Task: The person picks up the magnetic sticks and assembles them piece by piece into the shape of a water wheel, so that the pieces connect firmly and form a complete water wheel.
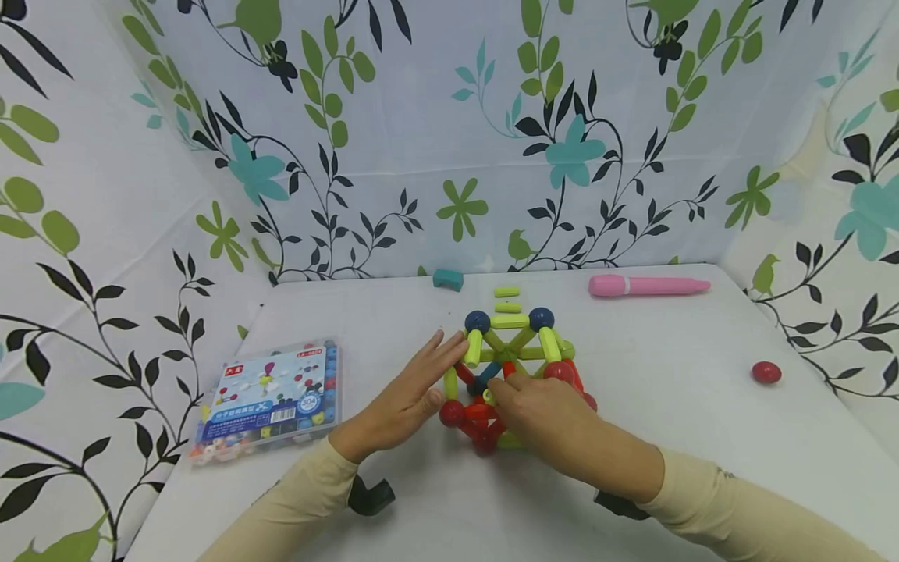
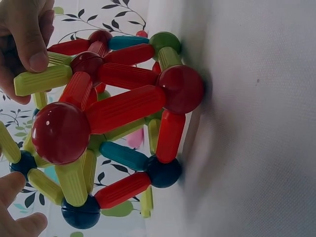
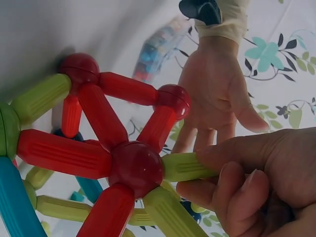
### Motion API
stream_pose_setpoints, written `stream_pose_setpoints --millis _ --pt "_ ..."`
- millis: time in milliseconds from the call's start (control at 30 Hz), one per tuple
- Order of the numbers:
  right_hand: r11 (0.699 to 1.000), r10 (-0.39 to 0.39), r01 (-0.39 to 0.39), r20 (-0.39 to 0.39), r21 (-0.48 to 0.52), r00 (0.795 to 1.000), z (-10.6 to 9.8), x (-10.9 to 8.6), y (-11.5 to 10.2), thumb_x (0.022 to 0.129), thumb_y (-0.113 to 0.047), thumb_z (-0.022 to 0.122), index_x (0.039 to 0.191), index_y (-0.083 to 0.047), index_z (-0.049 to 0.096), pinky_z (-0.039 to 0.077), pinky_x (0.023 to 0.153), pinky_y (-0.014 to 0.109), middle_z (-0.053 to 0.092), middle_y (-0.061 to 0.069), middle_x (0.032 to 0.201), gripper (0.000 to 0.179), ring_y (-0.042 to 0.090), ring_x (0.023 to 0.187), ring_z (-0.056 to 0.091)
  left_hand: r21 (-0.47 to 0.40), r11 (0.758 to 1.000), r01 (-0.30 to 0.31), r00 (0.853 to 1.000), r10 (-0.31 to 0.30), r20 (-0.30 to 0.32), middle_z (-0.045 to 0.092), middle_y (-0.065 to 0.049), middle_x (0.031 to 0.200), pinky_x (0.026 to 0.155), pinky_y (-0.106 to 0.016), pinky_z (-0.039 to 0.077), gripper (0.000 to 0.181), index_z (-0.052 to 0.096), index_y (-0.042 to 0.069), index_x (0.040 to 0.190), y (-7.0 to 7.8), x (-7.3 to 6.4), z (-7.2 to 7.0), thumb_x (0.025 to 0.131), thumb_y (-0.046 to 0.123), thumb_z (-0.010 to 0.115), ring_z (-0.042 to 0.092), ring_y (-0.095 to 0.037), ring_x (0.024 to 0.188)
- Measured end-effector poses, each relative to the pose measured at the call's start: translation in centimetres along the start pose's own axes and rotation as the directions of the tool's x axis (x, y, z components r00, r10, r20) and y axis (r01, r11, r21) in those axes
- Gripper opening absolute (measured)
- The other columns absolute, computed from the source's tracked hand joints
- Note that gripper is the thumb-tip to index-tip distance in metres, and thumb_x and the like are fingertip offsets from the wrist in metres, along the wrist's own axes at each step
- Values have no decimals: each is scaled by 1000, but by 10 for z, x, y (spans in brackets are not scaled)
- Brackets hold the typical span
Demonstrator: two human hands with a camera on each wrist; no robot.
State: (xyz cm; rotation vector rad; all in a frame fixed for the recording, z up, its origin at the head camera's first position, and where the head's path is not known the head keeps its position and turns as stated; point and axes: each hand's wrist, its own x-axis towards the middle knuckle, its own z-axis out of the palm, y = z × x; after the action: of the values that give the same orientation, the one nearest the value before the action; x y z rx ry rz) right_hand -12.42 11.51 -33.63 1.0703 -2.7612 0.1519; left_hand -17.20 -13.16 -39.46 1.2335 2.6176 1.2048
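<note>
A construction of coloured rods and balls (image 1: 485,443) stands on the white table in front of me, red low at the front and yellow-green with dark blue balls higher up. My right hand (image 1: 544,406) pinches a short yellow-green rod (image 3: 185,167) between thumb and fingers. The rod's far end meets a red ball (image 3: 136,169) from which several other rods branch. On the construction's left side, my left hand (image 1: 403,402) has its fingers extended, fingertips right at the rods and a dark blue ball (image 2: 22,165). Part of the construction's front is hidden behind my right hand.
To the left lies a clear plastic box (image 1: 274,390) of coloured pieces with a printed sheet. Two loose yellow-green rods (image 1: 507,292) and a teal block (image 1: 447,279) lie behind the construction. A pink pen-shaped object (image 1: 649,286) is at the back right, a red ball (image 1: 765,372) farther right.
</note>
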Motion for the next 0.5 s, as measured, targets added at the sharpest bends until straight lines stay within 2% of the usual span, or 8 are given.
stream_pose_setpoints --millis 167,267,333,400,467,500 --pt "1000 -15 15 -22 4 1000 2 -1 1 63 -28 99 112 -7 68 61 64 28 74 6 93 61 17 77 72 12 1000 -7 1000 7 5 18 3 170 119 -69 14 62 25 28 163 -2 -1 0 107 54 31 3 -30 158" --pt "998 -29 37 -137 57 990 -4 -8 6 70 -24 95 118 -6 69 60 64 24 75 6 97 57 16 78 73 18 1000 -7 1000 7 21 17 3 171 119 -70 15 65 23 28 164 -2 -2 0 106 57 30 2 -29 158" --pt "995 -12 38 -263 94 965 -15 -16 19 76 -19 91 119 -6 70 57 60 21 75 6 96 51 15 74 72 26 1000 -9 999 8 33 16 3 171 118 -70 16 66 22 27 164 -2 -1 0 106 58 30 2 -30 158" --pt "995 31 11 -397 104 917 -29 -26 42 79 -14 87 118 -4 71 56 56 21 76 8 94 43 16 70 71 28 1000 -13 999 11 43 15 4 171 118 -70 16 68 21 28 164 -1 -1 0 105 60 30 1 -30 158" --pt "991 123 -88 -468 96 875 -44 -36 75 82 -9 83 116 -1 72 51 49 24 75 11 91 37 18 62 66 37 999 -17 999 15 43 15 4 171 119 -69 16 69 21 28 164 -1 0 -1 105 61 29 1 -30 158" --pt "981 194 -168 -458 97 868 -50 -42 95 84 -9 80 117 0 71 50 48 27 75 14 90 35 20 61 64 39 999 -18 999 17 42 15 4 171 119 -69 16 69 21 28 164 -1 1 -1 105 62 29 1 -30 158"
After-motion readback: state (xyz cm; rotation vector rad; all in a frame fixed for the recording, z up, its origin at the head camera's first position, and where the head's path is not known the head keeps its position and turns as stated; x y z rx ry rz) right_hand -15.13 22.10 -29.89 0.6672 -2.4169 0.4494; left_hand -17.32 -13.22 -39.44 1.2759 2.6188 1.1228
